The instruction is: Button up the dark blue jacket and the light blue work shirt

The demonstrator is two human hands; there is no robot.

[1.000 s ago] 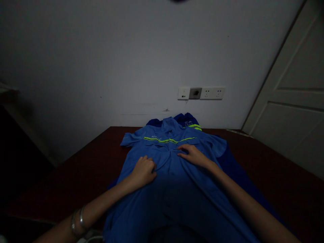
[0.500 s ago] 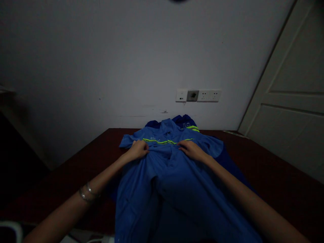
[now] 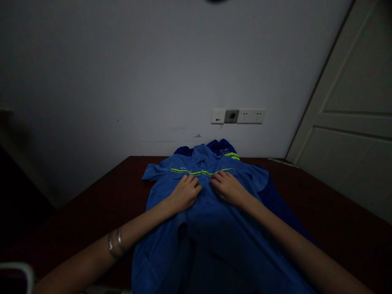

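Observation:
A blue short-sleeved work shirt [image 3: 167,190] lies front up, its collar toward the wall and its hem toward me. Yellow-green stripes and white lettering cross its chest. Just left of the front opening, my left hand [image 3: 185,192] is closed on the cloth below the stripe, with two silver bangles on that forearm. On the other side of the opening, the curled fingers of my right hand [image 3: 227,188] hold the shirt front; their tips are partly hidden. Under the shirt is a darker blue garment [image 3: 277,200], which shows at the right and behind the collar.
Beneath the clothes is a dark red-brown tabletop [image 3: 113,196] that meets a pale wall [image 3: 165,81]. A row of sockets [image 3: 238,116] is fixed above it. A white panelled door [image 3: 346,151] stands at the right, and a white curved object [image 3: 23,267] shows at the lower left.
My left hand has let go of the cloth near the shirt's left side and moved right to the front opening. My right hand has shifted slightly and its fingers are more curled.

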